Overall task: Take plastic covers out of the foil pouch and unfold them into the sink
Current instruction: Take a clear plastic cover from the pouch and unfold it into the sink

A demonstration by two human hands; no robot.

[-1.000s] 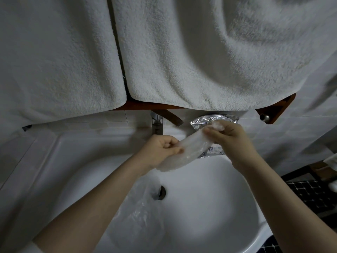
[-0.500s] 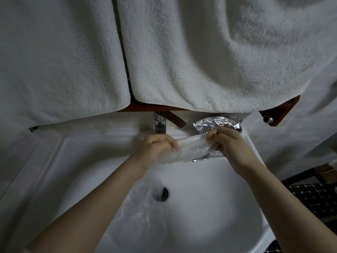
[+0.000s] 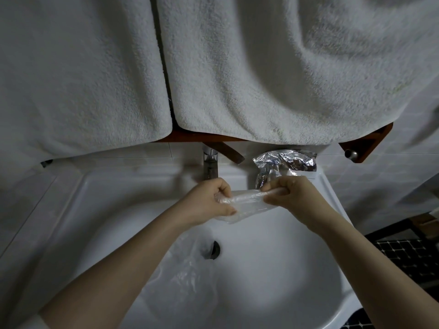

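A clear, still-folded plastic cover (image 3: 247, 204) is stretched between my two hands above the white sink (image 3: 273, 269). My left hand (image 3: 209, 201) pinches its left end, and my right hand (image 3: 294, 198) pinches its right end. The crumpled silver foil pouch (image 3: 282, 163) lies on the sink's back ledge, just behind my right hand. Another clear plastic cover (image 3: 187, 279) lies spread out in the basin, left of the drain (image 3: 213, 250) and partly under my left forearm.
A chrome faucet (image 3: 210, 165) stands at the back of the sink, behind my left hand. Two white towels (image 3: 273, 67) hang from a wooden rack (image 3: 365, 144) above. Dark mosaic floor tiles (image 3: 408, 255) show at the right.
My hands have drawn closer together and shifted slightly, turning the folded cover from a slant to level. The pouch behind them now shows more fully.
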